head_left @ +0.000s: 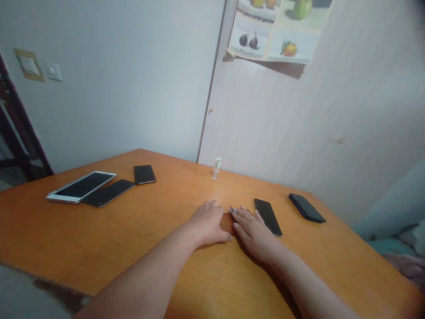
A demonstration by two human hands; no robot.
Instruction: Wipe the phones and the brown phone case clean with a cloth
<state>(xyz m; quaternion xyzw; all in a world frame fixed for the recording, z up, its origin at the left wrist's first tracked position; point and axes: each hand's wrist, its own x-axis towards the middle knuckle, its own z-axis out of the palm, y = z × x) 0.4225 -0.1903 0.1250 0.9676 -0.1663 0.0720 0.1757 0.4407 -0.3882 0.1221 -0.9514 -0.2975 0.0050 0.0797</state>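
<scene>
My left hand rests on the wooden table, its thumb spread away from its fingers. Close beside it, my right hand lies palm down with the fingers stretched out. A darker brown patch shows between the two hands; whether it is a flat thing or shadow I cannot make out. Something small and pale is at the right fingertips, too blurred to name. Just beyond the right hand lies a black smartphone.
A small clear pump bottle stands near the wall. Left on the table are a white-framed tablet, a dark phone-like slab touching it, and a dark flat case. A black wallet-like case lies near the right edge.
</scene>
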